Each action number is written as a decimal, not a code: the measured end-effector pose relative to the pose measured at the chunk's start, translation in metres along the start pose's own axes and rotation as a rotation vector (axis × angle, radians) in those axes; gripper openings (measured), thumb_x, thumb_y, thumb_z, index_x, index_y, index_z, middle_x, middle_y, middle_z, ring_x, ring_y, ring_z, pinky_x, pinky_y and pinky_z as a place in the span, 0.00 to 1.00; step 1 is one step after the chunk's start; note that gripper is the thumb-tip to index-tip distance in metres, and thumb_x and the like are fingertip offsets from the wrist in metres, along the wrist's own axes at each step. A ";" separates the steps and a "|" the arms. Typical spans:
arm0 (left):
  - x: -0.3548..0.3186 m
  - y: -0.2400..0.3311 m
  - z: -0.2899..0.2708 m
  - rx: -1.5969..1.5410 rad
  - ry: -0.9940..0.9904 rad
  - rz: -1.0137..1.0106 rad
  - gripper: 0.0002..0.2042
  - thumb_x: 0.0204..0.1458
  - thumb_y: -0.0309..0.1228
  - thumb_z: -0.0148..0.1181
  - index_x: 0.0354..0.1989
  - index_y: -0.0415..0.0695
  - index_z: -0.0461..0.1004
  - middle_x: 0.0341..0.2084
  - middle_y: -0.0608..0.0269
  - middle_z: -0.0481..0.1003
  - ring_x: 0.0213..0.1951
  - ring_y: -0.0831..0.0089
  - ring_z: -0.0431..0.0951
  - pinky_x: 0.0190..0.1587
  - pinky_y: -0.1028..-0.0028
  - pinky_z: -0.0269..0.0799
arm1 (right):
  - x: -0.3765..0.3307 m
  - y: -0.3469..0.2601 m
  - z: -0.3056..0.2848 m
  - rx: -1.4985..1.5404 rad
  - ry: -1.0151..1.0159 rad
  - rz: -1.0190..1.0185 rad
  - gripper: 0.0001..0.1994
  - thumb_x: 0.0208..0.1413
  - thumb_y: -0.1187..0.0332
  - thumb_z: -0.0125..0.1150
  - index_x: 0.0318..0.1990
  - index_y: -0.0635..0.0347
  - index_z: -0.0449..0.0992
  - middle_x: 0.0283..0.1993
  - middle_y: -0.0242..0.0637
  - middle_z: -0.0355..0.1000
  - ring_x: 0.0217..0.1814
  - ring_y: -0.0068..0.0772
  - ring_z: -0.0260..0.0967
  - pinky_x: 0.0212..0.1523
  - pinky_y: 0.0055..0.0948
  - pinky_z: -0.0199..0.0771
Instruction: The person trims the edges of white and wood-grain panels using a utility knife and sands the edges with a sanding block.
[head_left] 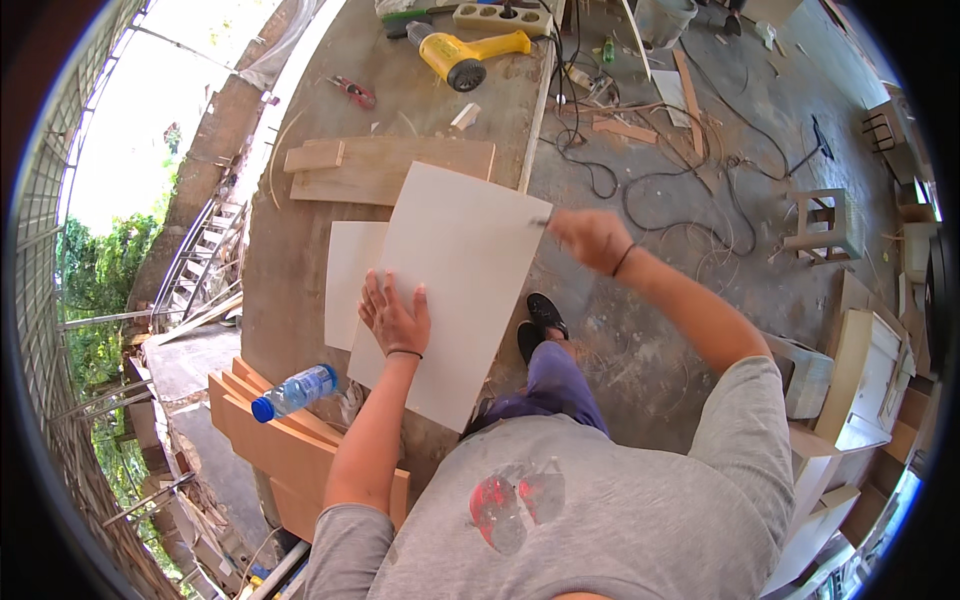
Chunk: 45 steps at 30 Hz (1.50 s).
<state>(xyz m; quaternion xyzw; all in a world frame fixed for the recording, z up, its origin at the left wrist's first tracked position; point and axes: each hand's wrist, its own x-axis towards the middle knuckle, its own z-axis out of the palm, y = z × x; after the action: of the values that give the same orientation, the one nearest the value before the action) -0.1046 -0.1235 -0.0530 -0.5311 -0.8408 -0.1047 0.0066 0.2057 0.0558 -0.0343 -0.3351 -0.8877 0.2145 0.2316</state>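
Sheet held flat on bench, tool at its edge
Left hand (396,318) spread flat on white sheet (460,280); right hand (590,238) closed around thin tool (541,222) touching sheet's far edge; bottle (295,392) near left elbow

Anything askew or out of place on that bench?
The big white sheet lies skewed, its near corner hanging past the workbench edge, held flat by the left hand. A plastic bottle lies on its side on stacked boards. Cables tangle across the floor.
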 end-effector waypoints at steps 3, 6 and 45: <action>0.003 0.000 -0.003 -0.007 0.011 0.011 0.30 0.56 0.51 0.52 0.63 0.47 0.60 0.66 0.52 0.53 0.67 0.52 0.51 0.65 0.48 0.42 | -0.002 -0.007 0.005 -0.133 -0.169 -0.011 0.06 0.56 0.65 0.52 0.35 0.53 0.75 0.31 0.41 0.77 0.32 0.47 0.76 0.30 0.41 0.74; -0.002 0.005 0.001 -0.016 -0.010 0.013 0.30 0.56 0.51 0.52 0.63 0.47 0.60 0.66 0.52 0.53 0.67 0.51 0.51 0.65 0.48 0.42 | 0.030 0.045 -0.023 -0.358 -0.142 0.408 0.05 0.54 0.68 0.53 0.35 0.53 0.75 0.36 0.40 0.77 0.35 0.44 0.77 0.31 0.41 0.75; 0.002 0.001 -0.002 -0.057 -0.005 -0.002 0.30 0.56 0.51 0.52 0.61 0.45 0.62 0.67 0.52 0.53 0.68 0.52 0.51 0.67 0.48 0.41 | -0.005 0.013 0.025 -0.085 0.086 0.012 0.08 0.55 0.68 0.49 0.40 0.49 0.73 0.35 0.38 0.77 0.34 0.46 0.76 0.34 0.39 0.76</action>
<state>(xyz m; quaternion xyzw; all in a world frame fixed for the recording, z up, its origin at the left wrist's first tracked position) -0.1050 -0.1217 -0.0503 -0.5303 -0.8382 -0.1270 -0.0108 0.2015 0.0552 -0.0629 -0.3589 -0.8833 0.1634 0.2535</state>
